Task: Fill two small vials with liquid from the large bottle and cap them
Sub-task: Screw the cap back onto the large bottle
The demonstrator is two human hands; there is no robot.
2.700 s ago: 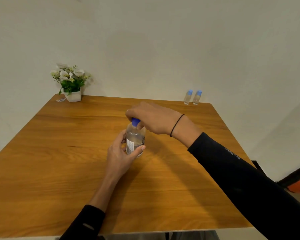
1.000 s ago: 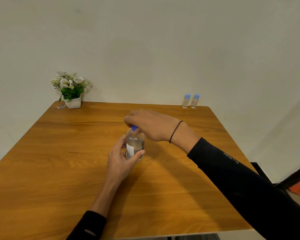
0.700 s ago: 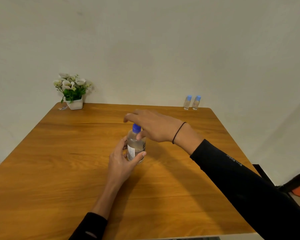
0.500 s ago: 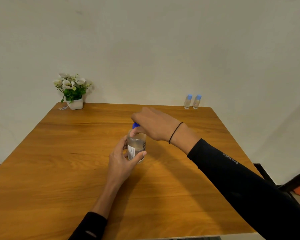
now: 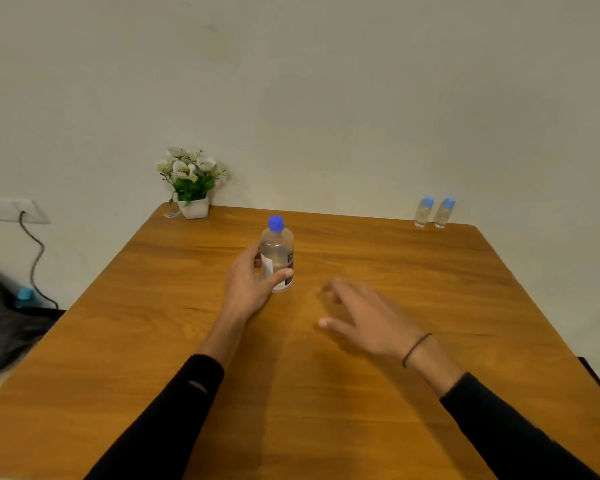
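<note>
Holding the big clear plastic bottle [image 5: 277,258] with my left hand [image 5: 248,287], I keep it standing straight up near the middle of the brown wooden bench [image 5: 326,393]. My fingers go round the back of it and my thumb presses on the front, low down by the white label. The bottle has see-through liquid in it, and its round blue cap [image 5: 276,223] sits on top.

My right hand [image 5: 368,322] is open, with the fingers spread out. It is over the bench to the right of the bottle and a bit nearer to me. It is not touching the bottle and it holds nothing. It looks a little blurry. A thin black band [image 5: 415,348] goes round that wrist. Both my arms have black sleeves [image 5: 174,417].

Two small clear vials stand side by side at the far right corner of the bench, close to the wall. The left vial [image 5: 423,212] and the right vial [image 5: 444,213] each have a light blue cap on. They are well apart from the big bottle and from both my hands.

At the far left corner of the bench sits a little white pot with white flowers and green leaves [image 5: 192,183]. On the wall to the left there is a white socket [image 5: 7,210] with a dark cord [image 5: 35,258] hanging down from it.
</note>
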